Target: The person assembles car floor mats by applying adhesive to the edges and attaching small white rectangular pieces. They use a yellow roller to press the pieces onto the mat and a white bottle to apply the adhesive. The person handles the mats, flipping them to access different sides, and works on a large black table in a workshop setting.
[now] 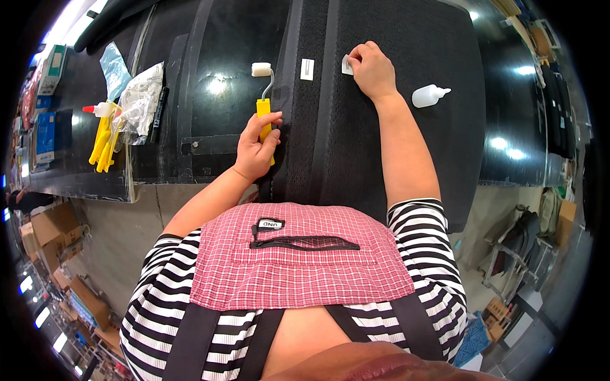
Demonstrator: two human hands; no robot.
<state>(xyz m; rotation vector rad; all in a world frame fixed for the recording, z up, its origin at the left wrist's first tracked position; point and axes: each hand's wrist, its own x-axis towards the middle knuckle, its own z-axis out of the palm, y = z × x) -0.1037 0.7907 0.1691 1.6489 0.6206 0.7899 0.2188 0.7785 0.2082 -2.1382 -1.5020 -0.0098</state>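
Note:
My left hand is wrapped round the yellow handle of a small paint roller, whose white roller head points away from me. Out ahead, my right hand pinches a small white label at the surface of a black textured mat; whether the label is stuck down I cannot tell. A second white label lies flat on the mat between my two hands. To the right of my right forearm, a white squeeze bottle lies on its side, its nozzle pointing right.
Glossy black worktable runs beneath the mat. On its left lie a clear plastic bag, a black marker, yellow-handled tools and a red-tipped bottle. Boxes stand at the far left. A metal-framed cart is on the floor at right.

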